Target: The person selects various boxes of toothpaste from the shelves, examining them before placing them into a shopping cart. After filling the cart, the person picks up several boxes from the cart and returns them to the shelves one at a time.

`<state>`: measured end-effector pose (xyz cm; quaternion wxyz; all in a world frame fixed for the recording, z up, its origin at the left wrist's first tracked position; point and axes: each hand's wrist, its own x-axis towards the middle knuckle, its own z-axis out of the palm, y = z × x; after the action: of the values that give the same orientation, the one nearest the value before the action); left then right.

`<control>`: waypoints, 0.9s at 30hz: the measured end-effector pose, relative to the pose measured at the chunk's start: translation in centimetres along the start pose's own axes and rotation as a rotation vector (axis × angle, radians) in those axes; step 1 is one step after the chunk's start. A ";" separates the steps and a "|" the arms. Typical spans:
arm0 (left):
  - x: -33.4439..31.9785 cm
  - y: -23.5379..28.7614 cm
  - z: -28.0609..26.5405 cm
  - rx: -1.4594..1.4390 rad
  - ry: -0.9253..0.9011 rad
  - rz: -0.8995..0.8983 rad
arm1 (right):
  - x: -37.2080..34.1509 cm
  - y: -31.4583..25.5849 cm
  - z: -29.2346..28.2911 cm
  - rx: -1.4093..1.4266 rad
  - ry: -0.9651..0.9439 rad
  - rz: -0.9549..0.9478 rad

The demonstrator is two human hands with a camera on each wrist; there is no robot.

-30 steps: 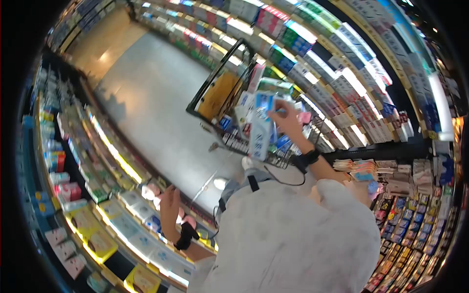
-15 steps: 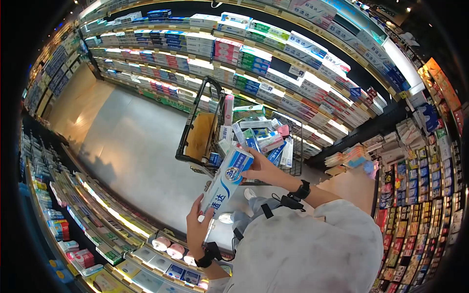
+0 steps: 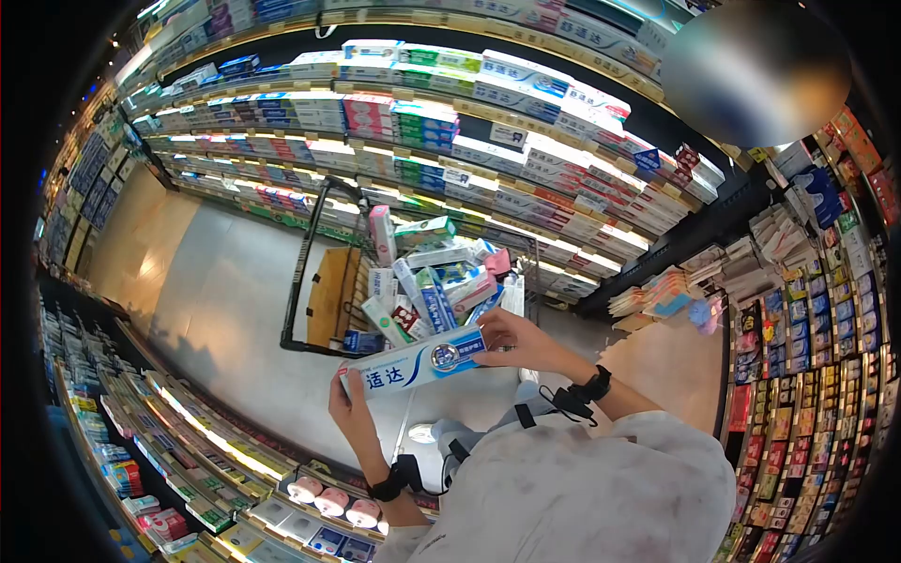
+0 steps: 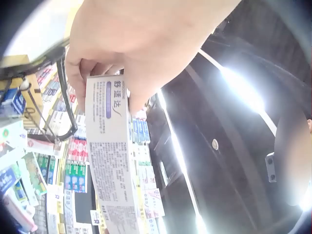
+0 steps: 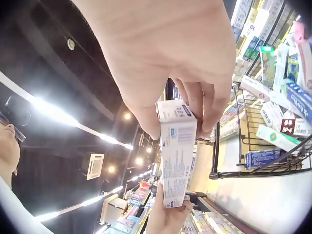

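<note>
White carton [image 3: 410,368] in clamped fingers of left hand [image 3: 351,402] and right hand [image 3: 516,340], small print [image 4: 109,168] in wrist views only.

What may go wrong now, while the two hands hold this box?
The left hand and right hand grip the toothpaste box only near its ends, so it might tip if one slips. The boxes in the shopping cart lie in a loose heap, so another on top could slide.

Bright shelf strips [image 3: 380,144] glare beyond the cart [image 3: 328,296]; the floor [image 3: 216,263] beside it shows warm reflections and shadow. Ceiling lights [image 4: 243,90] bloom white; edges bend and darken.
</note>
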<state>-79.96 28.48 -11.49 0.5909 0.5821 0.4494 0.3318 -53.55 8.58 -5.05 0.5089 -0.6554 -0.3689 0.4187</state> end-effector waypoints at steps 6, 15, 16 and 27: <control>-3.8 2.3 15.5 0.236 -0.106 0.041 | -2.6 5.7 -13.6 -0.084 0.023 -0.036; -8.3 6.8 26.3 0.082 -0.025 0.056 | -2.9 5.7 -27.4 0.306 -0.234 -0.002; -8.8 7.6 26.7 0.061 0.029 0.084 | -2.6 5.9 -27.5 0.355 -0.250 -0.013; -12.6 9.2 25.7 0.051 0.151 0.149 | -2.0 5.1 -25.8 0.204 -0.423 0.078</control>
<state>-59.88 7.90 -2.65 0.5142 0.6020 0.4563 0.4062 -30.18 -3.53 -6.32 0.4672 -0.5120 -0.3976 0.6012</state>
